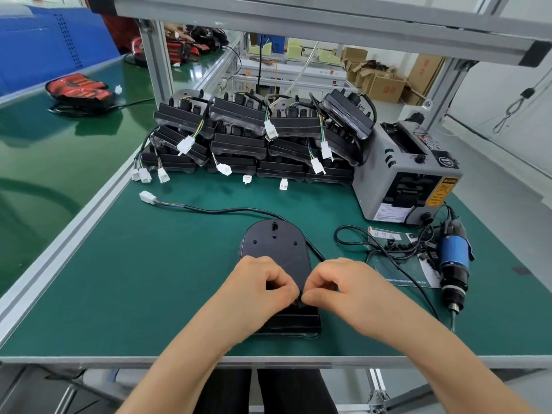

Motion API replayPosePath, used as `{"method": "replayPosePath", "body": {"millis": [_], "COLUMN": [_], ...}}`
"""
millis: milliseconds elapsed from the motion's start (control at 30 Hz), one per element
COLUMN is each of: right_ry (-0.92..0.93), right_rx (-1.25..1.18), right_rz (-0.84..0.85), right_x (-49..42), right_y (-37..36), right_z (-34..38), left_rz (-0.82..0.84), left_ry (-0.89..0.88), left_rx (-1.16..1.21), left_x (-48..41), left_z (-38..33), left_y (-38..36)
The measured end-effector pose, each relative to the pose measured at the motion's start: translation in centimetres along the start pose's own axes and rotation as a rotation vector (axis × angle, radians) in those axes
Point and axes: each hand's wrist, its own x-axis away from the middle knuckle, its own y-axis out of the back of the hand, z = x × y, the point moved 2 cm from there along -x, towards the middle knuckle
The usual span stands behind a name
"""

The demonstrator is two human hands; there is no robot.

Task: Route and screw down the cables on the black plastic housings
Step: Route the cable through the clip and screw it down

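Stacked housings (254, 138) behind; screwdriver (452, 258) right.

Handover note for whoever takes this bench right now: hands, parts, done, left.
Left hand and right hand: both pinch a small black part at the near end of the housing on the mat.
Its cable trails left to a white connector.
Screwdriver lies at right, in no hand; stack of housings at the back.
Done: no driven screw visible.
Left: route cable, screw it down.
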Motion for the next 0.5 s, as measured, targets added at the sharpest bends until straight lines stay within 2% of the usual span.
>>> {"method": "replayPosePath", "body": {"millis": [233,500], "right_ry": [-0.105,-0.151], "right_rx": [0.000,-0.214], "right_rz": [0.067,0.058], "right_x": [-1.1,-1.1], "right_y": [0.4,-0.1], "right_z": [0.4,-0.6], "left_rz": [-0.114,-0.183], "left_ry": [-0.036,-0.075], "left_rx": [-0.017,-0.019], "left_x": [0.2,0.5], "left_z": [0.5,0.9], "left_y": [-0.7,-1.2]}}
